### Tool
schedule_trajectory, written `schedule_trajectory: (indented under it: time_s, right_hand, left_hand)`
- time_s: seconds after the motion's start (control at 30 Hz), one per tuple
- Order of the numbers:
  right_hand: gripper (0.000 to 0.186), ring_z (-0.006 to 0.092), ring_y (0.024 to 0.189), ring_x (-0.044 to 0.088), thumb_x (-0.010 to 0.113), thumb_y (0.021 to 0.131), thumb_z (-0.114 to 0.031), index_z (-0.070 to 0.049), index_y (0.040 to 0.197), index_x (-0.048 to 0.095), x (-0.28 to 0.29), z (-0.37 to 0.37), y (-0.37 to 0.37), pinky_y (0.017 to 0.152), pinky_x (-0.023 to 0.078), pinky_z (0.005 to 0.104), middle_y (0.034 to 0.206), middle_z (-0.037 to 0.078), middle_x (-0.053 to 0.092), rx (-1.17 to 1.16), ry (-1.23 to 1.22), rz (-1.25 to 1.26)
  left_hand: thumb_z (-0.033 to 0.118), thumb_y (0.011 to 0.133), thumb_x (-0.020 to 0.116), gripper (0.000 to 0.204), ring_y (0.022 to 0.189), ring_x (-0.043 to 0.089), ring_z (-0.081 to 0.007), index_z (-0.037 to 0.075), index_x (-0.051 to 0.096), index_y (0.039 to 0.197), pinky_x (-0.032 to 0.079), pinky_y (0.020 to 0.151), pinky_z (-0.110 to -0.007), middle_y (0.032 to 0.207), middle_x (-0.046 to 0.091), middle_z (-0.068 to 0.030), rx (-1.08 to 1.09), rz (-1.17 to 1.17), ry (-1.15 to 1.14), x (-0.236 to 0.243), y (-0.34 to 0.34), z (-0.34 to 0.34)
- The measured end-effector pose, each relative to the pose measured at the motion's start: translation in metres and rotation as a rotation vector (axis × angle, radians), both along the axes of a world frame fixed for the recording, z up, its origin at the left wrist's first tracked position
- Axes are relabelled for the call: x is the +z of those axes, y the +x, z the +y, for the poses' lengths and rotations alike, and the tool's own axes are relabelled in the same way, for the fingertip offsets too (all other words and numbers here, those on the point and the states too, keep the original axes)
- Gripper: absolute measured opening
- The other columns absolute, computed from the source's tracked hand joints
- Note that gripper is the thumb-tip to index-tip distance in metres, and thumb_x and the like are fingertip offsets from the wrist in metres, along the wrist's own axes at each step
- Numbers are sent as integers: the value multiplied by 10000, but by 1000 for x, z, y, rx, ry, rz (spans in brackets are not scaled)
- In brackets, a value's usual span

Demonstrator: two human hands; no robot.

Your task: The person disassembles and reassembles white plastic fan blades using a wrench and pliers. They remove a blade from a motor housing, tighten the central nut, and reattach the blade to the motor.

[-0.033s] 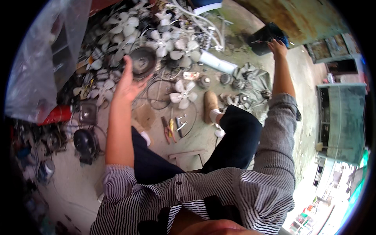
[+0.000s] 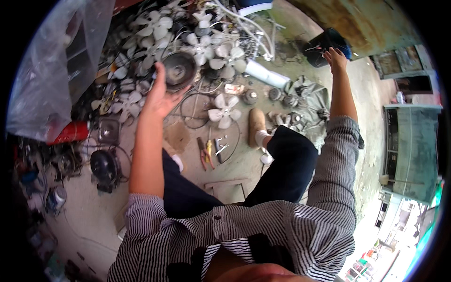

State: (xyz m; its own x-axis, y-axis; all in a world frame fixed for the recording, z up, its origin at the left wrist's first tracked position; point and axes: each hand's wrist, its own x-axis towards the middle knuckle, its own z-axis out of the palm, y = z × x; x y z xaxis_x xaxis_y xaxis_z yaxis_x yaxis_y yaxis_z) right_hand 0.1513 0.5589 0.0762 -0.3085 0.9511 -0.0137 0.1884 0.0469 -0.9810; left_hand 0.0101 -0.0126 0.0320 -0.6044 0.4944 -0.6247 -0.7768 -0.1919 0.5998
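My left hand is closed on the edge of a dark, round metal bowl, with the thumb at its left side and the fingers beneath. The bowl is tilted so its inside shows. To the far right, my right arm is stretched out, and my right hand is at the mouth of a black bucket. Its fingers look apart, and I see nothing held in them. Some thin wires or scraps show inside the bucket, too small to name.
White fan blades and motors are heaped ahead. Pliers and other hand tools lie on the floor between my feet. A black compressor stands at left, near a red cylinder. A grey sheet with motors lies right of my foot.
The whole view has shifted slightly, so things sit a little farther right in it. My left hand still has the bowl, and my right hand stays at the bucket.
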Motion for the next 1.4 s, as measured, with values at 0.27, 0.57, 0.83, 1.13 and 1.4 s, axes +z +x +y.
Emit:
schedule_trajectory:
  time_s: [0.27, 0.57, 0.83, 1.13, 1.4]
  right_hand:
    - [626, 247, 1154, 533, 526, 923, -457, -15, 1351, 411, -54, -275, -14, 1044, 379, 398, 1249, 173, 548, 958, -473, -164]
    - [542, 274, 1043, 589, 676, 843, -373, -44, 1222, 472, -112, -387, 19, 920, 511, 390, 1195, 118, 541, 874, -1155, 268]
    - [390, 269, 876, 663, 644, 832, -219, -11, 1123, 488, -229, -368, 34, 729, 606, 320, 1012, 178, 615, 342, -1485, 226]
    - [408, 270, 820, 620, 642, 853, -272, -18, 1139, 502, -319, -149, 81, 595, 580, 350, 1013, 138, 572, -387, -929, 418]
    - [361, 224, 600, 592, 705, 827, -283, 41, 903, 567, -409, -61, 99, 468, 474, 323, 720, 109, 581, -74, -449, 258]
  left_hand:
    - [804, 789, 353, 887, 1030, 611, -189, 99, 443, 1319, 416, 876, -328, 1215, 584, -67, -163, 190, -63, 4, 11, 16]
    - [734, 873, 288, 878, 1232, 464, -236, 10, 464, 1336, 328, 1025, -354, 1320, 518, -135, -582, 554, -501, -38, 16, 30]
    - [697, 847, 405, 833, 1203, 482, -389, -29, 546, 1230, 362, 1008, -393, 1229, 548, -270, -716, 978, -787, -45, 20, 36]
    - [582, 851, 540, 729, 1148, 540, -340, -19, 521, 1262, 396, 971, -363, 1207, 568, -250, -757, 1123, -985, -28, 32, 12]
    - [577, 842, 549, 723, 1196, 502, -345, 20, 498, 1299, 365, 1008, -395, 1264, 541, -220, -867, 1122, -947, -19, 38, 31]
